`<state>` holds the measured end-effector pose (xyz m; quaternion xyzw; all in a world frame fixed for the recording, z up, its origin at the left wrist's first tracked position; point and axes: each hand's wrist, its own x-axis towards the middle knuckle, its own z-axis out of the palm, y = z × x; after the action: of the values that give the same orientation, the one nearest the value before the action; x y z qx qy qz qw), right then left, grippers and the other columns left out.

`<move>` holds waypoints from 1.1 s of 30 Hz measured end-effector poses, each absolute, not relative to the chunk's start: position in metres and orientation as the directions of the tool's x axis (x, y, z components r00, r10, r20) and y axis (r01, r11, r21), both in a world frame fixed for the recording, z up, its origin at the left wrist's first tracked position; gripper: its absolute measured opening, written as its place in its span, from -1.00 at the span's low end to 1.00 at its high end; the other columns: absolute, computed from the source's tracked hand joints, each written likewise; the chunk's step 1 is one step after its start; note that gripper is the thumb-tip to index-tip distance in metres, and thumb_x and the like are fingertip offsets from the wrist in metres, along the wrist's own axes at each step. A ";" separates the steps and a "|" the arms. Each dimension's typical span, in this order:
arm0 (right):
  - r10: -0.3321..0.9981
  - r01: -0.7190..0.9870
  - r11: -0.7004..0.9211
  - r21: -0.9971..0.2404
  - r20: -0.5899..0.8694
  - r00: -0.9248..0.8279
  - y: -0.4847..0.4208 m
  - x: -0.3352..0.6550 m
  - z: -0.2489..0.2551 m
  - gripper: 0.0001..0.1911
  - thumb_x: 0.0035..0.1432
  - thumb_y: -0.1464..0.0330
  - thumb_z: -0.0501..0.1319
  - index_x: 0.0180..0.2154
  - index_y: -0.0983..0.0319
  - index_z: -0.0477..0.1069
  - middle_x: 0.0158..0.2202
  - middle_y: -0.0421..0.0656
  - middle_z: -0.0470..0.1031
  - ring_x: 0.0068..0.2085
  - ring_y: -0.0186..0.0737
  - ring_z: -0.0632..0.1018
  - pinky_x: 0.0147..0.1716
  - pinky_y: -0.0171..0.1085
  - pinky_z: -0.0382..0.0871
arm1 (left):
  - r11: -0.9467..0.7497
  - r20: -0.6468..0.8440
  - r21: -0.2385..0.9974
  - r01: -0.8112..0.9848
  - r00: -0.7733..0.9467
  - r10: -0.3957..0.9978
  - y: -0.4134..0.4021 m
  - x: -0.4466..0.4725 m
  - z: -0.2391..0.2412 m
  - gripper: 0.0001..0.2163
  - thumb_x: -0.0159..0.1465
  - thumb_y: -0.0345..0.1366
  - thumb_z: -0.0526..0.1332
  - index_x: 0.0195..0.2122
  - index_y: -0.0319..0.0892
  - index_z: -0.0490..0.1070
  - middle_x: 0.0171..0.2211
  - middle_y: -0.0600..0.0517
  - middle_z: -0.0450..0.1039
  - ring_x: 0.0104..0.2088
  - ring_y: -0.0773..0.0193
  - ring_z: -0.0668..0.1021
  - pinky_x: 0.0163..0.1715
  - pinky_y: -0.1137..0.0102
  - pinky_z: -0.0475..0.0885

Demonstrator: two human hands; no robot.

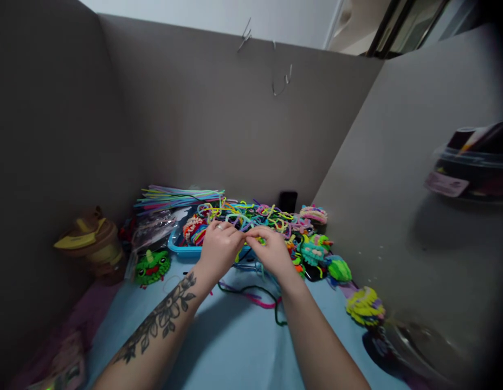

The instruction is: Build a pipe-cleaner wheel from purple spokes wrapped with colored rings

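Observation:
My left hand (222,246) and my right hand (271,250) meet above a heap of coloured pipe cleaners (271,214), thumbs and forefingers pinched together at their tips. What they hold between them is too small to make out; bits of yellow show beside the fingers, though I cannot tell whether they belong to it or to the heap. Under my left hand is a blue tray (186,252) filled with bent pipe cleaners. Loose dark green and pink pipe cleaners (263,305) lie on the light blue cloth (231,346) between my forearms.
Straight pipe cleaners (182,197) lie behind the tray. A green fuzzy figure (153,268) sits left; teal (312,252) and yellow (364,306) fuzzy pieces sit right. A black phone-like object (288,201) leans at the back. Grey panels (219,119) enclose three sides.

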<state>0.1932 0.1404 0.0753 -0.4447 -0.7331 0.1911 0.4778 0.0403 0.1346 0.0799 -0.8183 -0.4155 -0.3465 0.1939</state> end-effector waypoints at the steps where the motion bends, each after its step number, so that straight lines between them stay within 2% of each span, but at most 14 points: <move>1: 0.840 0.478 0.521 -0.707 0.524 -0.140 0.141 0.193 0.075 -0.87 0.02 0.47 0.18 -0.45 0.21 0.51 -0.38 -0.13 0.55 -0.27 -0.17 0.52 -0.17 -0.18 0.36 | -0.576 0.731 -0.049 0.816 0.422 0.536 0.135 0.040 0.079 -0.84 0.24 -0.34 0.14 -0.42 -0.16 0.50 -0.50 0.04 0.53 -0.38 0.21 0.48 -0.24 0.24 0.23; 15: 0.885 0.378 0.458 -0.805 0.453 -0.108 0.139 0.186 0.071 -0.88 0.02 0.42 0.15 -0.51 0.24 0.43 -0.48 -0.19 0.46 -0.36 -0.24 0.48 -0.31 -0.28 0.33 | -0.610 0.785 -0.017 0.792 0.388 0.482 0.136 0.033 0.078 -0.85 0.24 -0.33 0.15 -0.45 -0.14 0.46 -0.52 0.07 0.53 -0.40 0.25 0.51 -0.19 0.26 0.25; 19: 0.882 0.390 0.467 -0.794 0.450 -0.139 0.141 0.188 0.071 -0.90 0.01 0.43 0.17 -0.50 0.23 0.43 -0.48 -0.20 0.45 -0.36 -0.23 0.47 -0.29 -0.27 0.32 | -0.607 0.757 0.022 0.795 0.383 0.530 0.139 0.032 0.079 -0.84 0.23 -0.29 0.16 -0.47 -0.13 0.47 -0.52 0.06 0.54 -0.41 0.24 0.51 -0.17 0.25 0.25; 23: 0.856 0.439 0.513 -0.738 0.480 -0.193 0.145 0.194 0.072 -0.91 0.03 0.44 0.19 -0.45 0.21 0.47 -0.39 -0.16 0.50 -0.26 -0.18 0.49 -0.19 -0.21 0.31 | -0.587 0.668 0.155 0.795 0.353 0.655 0.142 0.034 0.079 -0.90 0.19 -0.28 0.22 -0.42 -0.14 0.48 -0.47 0.03 0.55 -0.37 0.20 0.51 -0.24 0.28 0.29; 27: 0.831 0.481 0.547 -0.686 0.514 -0.212 0.146 0.197 0.074 -0.84 0.05 0.49 0.16 -0.35 0.20 0.48 -0.29 -0.13 0.51 -0.16 -0.17 0.47 -0.11 -0.19 0.28 | -0.570 0.596 0.375 0.731 0.281 0.752 0.144 0.032 0.079 -0.93 0.17 -0.29 0.24 -0.37 -0.15 0.46 -0.41 0.02 0.54 -0.35 0.21 0.51 -0.30 0.35 0.33; 30: 0.836 0.492 0.538 -0.684 0.508 -0.208 0.145 0.197 0.076 -0.85 0.06 0.49 0.15 -0.33 0.20 0.46 -0.29 -0.14 0.51 -0.17 -0.18 0.47 -0.12 -0.21 0.28 | -0.553 0.543 0.548 0.627 0.237 0.806 0.144 0.029 0.081 -0.91 0.17 -0.27 0.22 -0.36 -0.15 0.45 -0.40 0.04 0.54 -0.36 0.26 0.52 -0.33 0.40 0.35; 33: 0.841 0.485 0.531 -0.695 0.505 -0.196 0.144 0.196 0.076 -0.91 0.06 0.46 0.15 -0.41 0.21 0.42 -0.35 -0.16 0.49 -0.22 -0.19 0.47 -0.17 -0.23 0.29 | -0.519 0.478 0.676 0.523 0.225 0.849 0.144 0.027 0.085 -0.89 0.14 -0.25 0.22 -0.35 -0.16 0.43 -0.41 0.05 0.52 -0.38 0.28 0.53 -0.35 0.41 0.37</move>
<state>0.1958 0.1443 0.0761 -0.4430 -0.7479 0.1960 0.4538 0.0269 0.1437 0.0846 -0.7593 -0.4517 -0.4281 -0.1903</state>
